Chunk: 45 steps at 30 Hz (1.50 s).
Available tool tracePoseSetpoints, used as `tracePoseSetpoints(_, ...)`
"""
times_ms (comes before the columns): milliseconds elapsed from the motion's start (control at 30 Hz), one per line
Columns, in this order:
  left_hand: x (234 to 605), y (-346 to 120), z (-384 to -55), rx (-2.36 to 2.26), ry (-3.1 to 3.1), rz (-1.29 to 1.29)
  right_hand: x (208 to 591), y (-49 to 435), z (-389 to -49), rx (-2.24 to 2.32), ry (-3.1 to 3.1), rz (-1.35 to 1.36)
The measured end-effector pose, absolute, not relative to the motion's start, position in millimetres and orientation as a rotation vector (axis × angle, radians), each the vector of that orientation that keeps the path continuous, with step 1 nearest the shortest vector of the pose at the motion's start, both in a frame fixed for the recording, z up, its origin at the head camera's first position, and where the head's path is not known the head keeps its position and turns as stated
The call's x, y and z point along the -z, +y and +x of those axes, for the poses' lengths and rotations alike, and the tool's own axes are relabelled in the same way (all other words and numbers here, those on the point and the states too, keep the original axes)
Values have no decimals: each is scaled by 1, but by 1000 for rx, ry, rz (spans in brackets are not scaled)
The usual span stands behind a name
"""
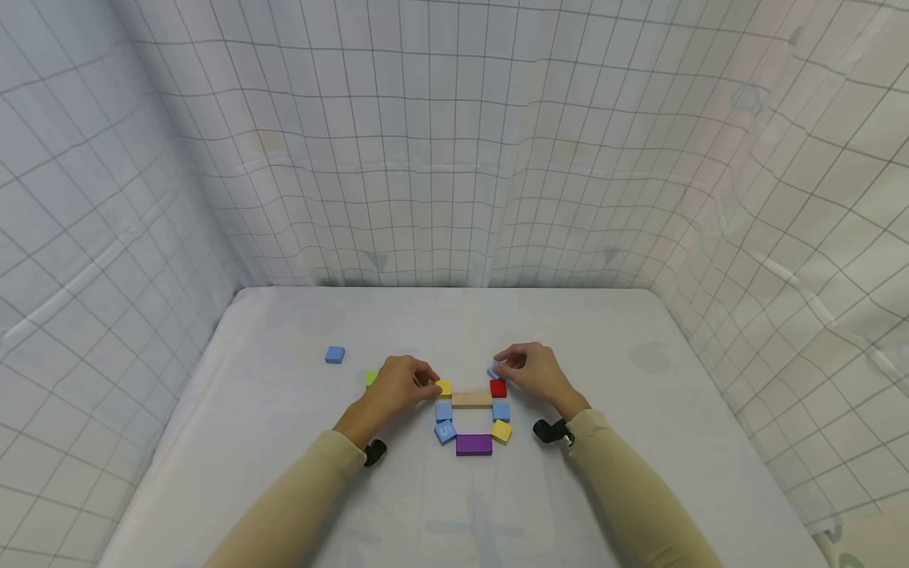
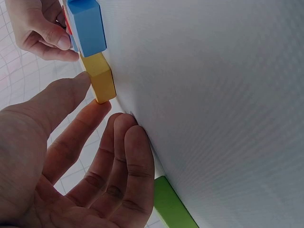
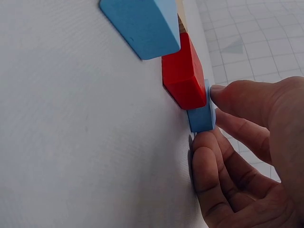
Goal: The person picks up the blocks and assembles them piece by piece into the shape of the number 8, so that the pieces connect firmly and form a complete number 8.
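My left hand (image 1: 396, 388) pinches a yellow block (image 2: 99, 78) between thumb and index finger, at the left end of a plain wooden block (image 1: 472, 401). The other fingers are loosely bent beside it. Thumb and fingers of my right hand (image 1: 537, 372) pinch a blue block (image 3: 202, 118) just behind a red block (image 3: 184, 78), which stands at the wooden block's right end. Nearer me are two blue blocks, one left (image 1: 443, 412) and one right (image 1: 501, 412), a tilted blue block with a numeral (image 1: 445, 432), a tilted yellow block (image 1: 501, 431) and a purple block (image 1: 473, 445).
A green block (image 2: 173, 204) lies left of the group, partly behind my left hand in the head view. Farther back and left, a blue block (image 1: 335, 355) lies alone. White cloth covers the table (image 1: 284, 473); checked curtains (image 1: 454, 158) surround its back and sides.
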State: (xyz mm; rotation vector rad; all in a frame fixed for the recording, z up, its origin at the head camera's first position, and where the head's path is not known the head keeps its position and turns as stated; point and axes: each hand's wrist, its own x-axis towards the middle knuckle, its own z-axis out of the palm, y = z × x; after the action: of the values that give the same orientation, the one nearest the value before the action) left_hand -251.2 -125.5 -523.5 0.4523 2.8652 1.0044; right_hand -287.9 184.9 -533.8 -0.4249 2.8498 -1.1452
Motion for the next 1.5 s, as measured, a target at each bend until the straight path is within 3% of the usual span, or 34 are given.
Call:
tracePoseSetpoints(500,511,-119,-242,-977,2867,344,535,186,-287,1156,2850,-459)
tracePoseSetpoints(1500,507,-134,-237,-1062,2877,361,536,185,-287,1130,2842,-434)
